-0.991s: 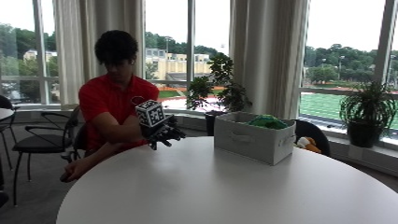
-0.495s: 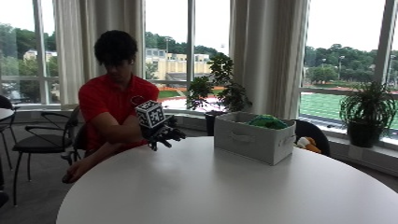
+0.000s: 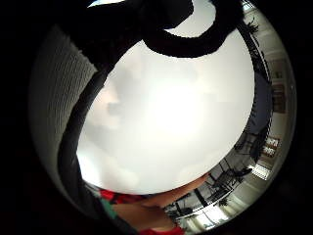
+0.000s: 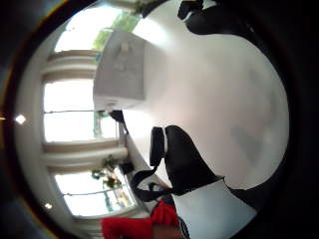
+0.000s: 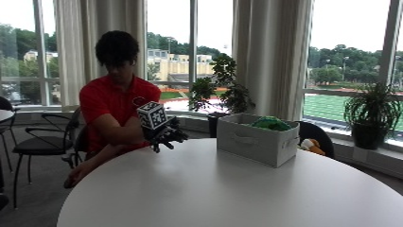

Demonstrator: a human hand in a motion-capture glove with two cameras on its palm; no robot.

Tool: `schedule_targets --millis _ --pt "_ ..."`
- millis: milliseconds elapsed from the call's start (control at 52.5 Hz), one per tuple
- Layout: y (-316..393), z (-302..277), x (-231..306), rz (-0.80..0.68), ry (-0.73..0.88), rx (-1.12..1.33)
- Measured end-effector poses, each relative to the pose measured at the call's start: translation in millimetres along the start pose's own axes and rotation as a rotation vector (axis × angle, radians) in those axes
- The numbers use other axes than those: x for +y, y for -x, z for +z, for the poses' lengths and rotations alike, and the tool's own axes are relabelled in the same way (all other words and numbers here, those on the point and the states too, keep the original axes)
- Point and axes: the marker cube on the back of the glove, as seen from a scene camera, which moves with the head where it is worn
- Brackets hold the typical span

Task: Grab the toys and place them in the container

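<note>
A grey fabric container (image 5: 258,140) stands on the round white table (image 5: 207,189), toward its far right side. A green toy (image 5: 271,124) pokes out of its top. The person's gloved right hand (image 5: 167,136) hovers just above the table's far left edge, well left of the container, fingers hanging down loosely and holding nothing. The thumb side palm view shows the container (image 4: 122,69) across bare tabletop, with a gloved finger (image 4: 182,159) in front. The little finger side palm view shows only white tabletop (image 3: 166,112).
An orange and white plush toy (image 5: 311,145) lies on a dark chair behind the table, right of the container. Potted plants (image 5: 220,94) stand along the window ledge. A black chair (image 5: 38,142) is at the left. The person's bare left hand (image 5: 71,178) hangs below the table edge.
</note>
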Motion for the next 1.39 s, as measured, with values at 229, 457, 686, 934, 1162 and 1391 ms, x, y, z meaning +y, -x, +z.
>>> schedule_targets --millis 229,457,686,934,1162,1391 --pt "-13.3 -8.9 -20.3 0.011 0.017 -0.005" --pt "-6.1 -3.3 -17.4 0.012 0.024 -0.017" --pt "-9.4 -4.0 -17.8 0.000 0.022 -0.010" --pt "-9.7 -3.6 -17.0 0.005 0.020 -0.010" --pt "-7.4 -2.2 -12.1 -0.012 0.004 -0.009" --pt "-8.7 -3.6 -20.0 0.000 0.010 -0.008"
